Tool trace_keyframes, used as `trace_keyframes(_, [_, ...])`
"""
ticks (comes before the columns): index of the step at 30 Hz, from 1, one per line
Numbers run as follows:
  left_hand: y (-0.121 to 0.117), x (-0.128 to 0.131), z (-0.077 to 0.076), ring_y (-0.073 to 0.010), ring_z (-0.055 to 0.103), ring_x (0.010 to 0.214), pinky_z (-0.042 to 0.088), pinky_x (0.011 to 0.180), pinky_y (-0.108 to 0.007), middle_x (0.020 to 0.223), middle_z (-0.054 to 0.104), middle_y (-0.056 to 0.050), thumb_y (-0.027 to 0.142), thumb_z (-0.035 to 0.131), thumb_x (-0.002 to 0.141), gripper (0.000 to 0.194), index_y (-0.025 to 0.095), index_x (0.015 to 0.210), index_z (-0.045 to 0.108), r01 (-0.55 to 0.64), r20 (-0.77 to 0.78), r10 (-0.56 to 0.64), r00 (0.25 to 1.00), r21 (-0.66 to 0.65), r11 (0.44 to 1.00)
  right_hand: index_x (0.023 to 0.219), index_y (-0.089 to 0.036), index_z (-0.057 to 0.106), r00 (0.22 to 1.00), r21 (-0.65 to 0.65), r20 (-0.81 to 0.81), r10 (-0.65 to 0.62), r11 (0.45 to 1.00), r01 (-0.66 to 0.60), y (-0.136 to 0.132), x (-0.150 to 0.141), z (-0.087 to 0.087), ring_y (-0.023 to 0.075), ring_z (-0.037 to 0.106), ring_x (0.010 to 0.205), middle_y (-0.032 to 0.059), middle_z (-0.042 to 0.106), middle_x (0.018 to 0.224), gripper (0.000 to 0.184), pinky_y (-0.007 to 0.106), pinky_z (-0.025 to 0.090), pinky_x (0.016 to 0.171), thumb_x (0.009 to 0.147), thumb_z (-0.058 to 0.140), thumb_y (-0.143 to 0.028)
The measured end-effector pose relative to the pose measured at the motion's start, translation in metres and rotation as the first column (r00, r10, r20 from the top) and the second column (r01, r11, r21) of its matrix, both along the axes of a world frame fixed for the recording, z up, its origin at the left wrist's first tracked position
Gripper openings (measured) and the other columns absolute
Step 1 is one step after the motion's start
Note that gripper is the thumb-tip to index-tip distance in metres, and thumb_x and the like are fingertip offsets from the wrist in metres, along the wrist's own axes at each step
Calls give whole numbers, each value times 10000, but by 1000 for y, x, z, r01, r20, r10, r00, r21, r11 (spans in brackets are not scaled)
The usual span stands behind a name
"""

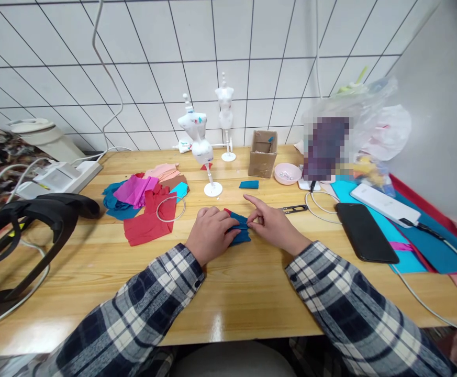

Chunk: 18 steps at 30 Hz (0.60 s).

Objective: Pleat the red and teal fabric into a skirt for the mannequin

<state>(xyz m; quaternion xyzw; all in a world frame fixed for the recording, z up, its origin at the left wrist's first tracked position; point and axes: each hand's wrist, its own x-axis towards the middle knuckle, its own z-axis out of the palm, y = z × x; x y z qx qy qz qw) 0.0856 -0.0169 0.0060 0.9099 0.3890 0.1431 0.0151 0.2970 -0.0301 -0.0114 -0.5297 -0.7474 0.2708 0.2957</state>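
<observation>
the blue cloth (242, 237), on the person's side of the front mannequin (201, 149) and right of it, looks light, limp, easily creased – best held by 2 edges. left hand (212, 230) pinches it; right hand's (269, 222) thumb and fingertips close on its edge farther from the mannequin – with room on the table (228, 288) nearer than both.

Forearms (137, 306) over tabletop (228, 303) near edge; left hand (212, 230) pinching, fingers (227, 224) bent; right hand (272, 225) pinching too, index finger (255, 202) extended.
</observation>
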Motion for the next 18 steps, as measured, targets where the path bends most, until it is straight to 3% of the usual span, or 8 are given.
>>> trace_keyframes(9, [2,-2,4,-227,525,878,320,795,-410,935,688,-40,413,562,902,220,276,941,730,-6,9,7,1000,-20,1000,1476,-275,317,1000,10,1,17,1000,-17,-1,0,1,126,583,675,-12,720,976,753,283,471,705,802,604,-101])
trace_keyframes(18, [6,-1,-2,-225,521,855,319,786,-409,876,699,-41,376,509,943,242,271,943,727,-20,-5,20,1000,19,1000,1475,-243,351,973,132,230,33,989,-65,-4,-10,7,209,633,922,27,714,1003,718,347,461,845,822,639,-162])
